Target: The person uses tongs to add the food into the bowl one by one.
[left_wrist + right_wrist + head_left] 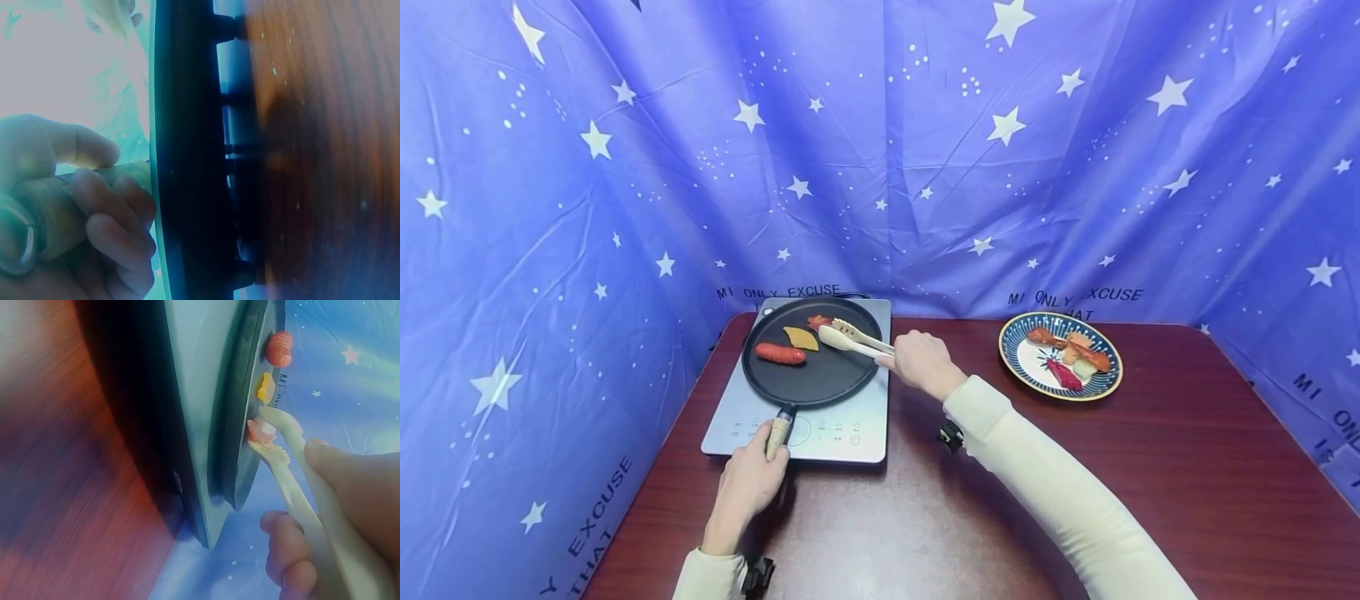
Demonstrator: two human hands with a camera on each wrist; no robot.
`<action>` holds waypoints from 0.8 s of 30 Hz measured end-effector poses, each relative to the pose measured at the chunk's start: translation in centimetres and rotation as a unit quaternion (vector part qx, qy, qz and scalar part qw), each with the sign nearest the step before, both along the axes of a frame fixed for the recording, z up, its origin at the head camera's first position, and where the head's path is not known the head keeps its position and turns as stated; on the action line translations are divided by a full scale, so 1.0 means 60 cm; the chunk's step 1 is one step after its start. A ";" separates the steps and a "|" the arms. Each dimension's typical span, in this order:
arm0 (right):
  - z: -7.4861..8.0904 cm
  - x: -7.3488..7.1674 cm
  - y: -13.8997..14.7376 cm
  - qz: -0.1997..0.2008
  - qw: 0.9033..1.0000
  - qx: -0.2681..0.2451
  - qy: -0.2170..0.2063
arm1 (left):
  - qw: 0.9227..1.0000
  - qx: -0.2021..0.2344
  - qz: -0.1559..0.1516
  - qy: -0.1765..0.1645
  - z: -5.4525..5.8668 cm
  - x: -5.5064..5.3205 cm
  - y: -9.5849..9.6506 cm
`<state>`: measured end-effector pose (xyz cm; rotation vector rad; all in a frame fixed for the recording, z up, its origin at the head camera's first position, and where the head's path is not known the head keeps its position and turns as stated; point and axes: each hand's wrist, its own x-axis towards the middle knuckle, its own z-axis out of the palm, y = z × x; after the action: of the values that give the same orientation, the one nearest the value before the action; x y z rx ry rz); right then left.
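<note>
A black round flat pan [835, 385] sits on a silver induction cooktop [730, 421]. My left hand [751, 477] grips its wooden handle [778, 435]; the left wrist view shows fingers curled round that handle [59, 215]. My right hand [922, 363] holds cream-coloured tongs [863, 343] over the pan. Between the tong tips is a small reddish piece of food [256, 431], its kind unclear. To its left in the pan lie a yellow wavy slice [802, 338] and a red sausage [780, 354].
On the right of the dark red wooden table [1187, 467] stands a blue-patterned plate [1015, 364] holding several food pieces, among them a dark pink one [1064, 375]. A blue star-printed curtain [925, 250] hangs behind and at both sides.
</note>
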<state>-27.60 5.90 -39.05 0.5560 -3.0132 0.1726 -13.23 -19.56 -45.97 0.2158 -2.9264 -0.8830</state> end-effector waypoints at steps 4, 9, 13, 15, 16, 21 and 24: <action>-0.001 -0.002 -0.005 -0.002 1.000 -0.005 0.004 | 1.000 0.002 0.001 0.000 0.001 0.000 0.001; -0.003 -0.003 -0.011 -0.009 1.000 -0.009 0.001 | 1.000 0.001 0.002 -0.003 0.000 0.000 0.001; -0.003 -0.005 -0.016 -0.012 1.000 -0.006 0.003 | 1.000 0.001 0.004 -0.004 0.000 -0.001 0.000; -0.004 -0.005 -0.019 -0.012 1.000 -0.006 0.005 | 1.000 0.002 0.003 -0.002 0.000 -0.001 0.000; -0.004 -0.006 -0.020 -0.012 1.000 -0.006 0.005 | 1.000 0.002 0.003 -0.002 0.000 -0.001 0.001; -0.005 -0.005 -0.027 -0.014 1.000 -0.003 0.006 | 1.000 0.006 0.001 0.004 0.000 -0.001 0.001; -0.003 -0.004 -0.031 -0.015 1.000 -0.004 0.005 | 1.000 0.007 0.002 0.007 0.001 0.000 0.001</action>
<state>-27.84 4.07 -39.25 0.5095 -3.0078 0.1785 -13.20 -19.53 -45.91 0.2156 -2.9070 -0.9020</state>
